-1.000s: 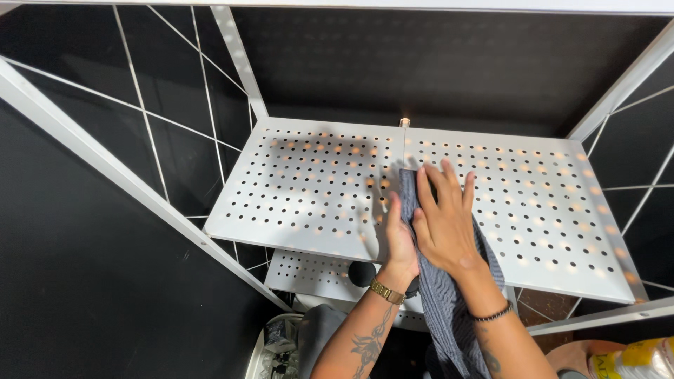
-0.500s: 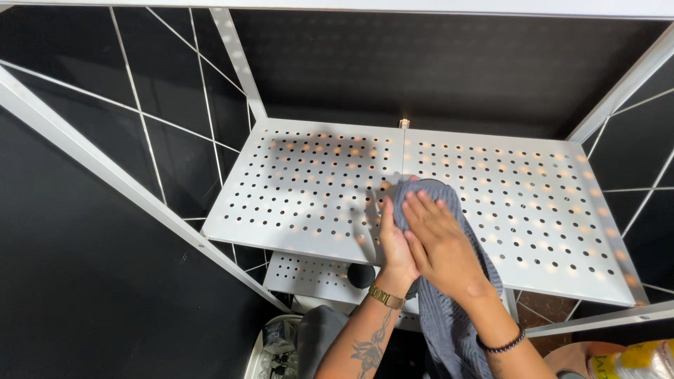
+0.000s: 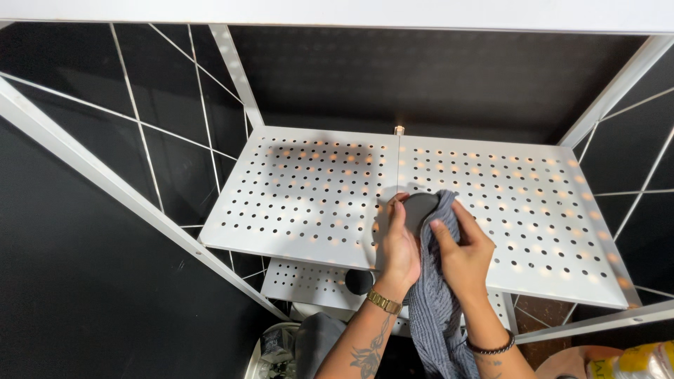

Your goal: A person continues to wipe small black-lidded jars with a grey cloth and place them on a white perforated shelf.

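A: Shelf [image 3: 295,203], white metal, perforated with rows of round holes, made of two panels that meet at a seam running front to back. Mounted in a white frame [image 3: 105,179] of angled posts with thin diagonal wire braces [image 3: 144,133]. Condition of surface: bare apart from the hands and what they hold; warm spots of light and a soft shadow fall on the left panel.

B: Surroundings?

A: Dark panels behind and to both sides of the frame. Upper shelf edge [image 3: 351,14], white, runs across the top of the view. Lower shelf [image 3: 309,284], same perforated metal, shows beneath the front edge, with a small black round object [image 3: 359,281] on or near it. Yellow packaging [image 3: 635,361] at the bottom right corner, partly cut off.

B: Items in hand?

A: Disc [image 3: 419,209], dark grey, flat and round, held just above the shelf near the centre seam. Cloth [image 3: 435,309], grey-blue with fine stripes, draped over the disc's right side and hanging down below the shelf's front edge between the forearms.

B: Grip?

A: Left hand [image 3: 399,249], gold-coloured watch at the wrist, fingers curled closed around the disc's left rim. Right hand [image 3: 463,256], dark bracelet at the wrist, closed on the cloth, pressing it against the disc's right side. Both hands touch each other's work at the disc.
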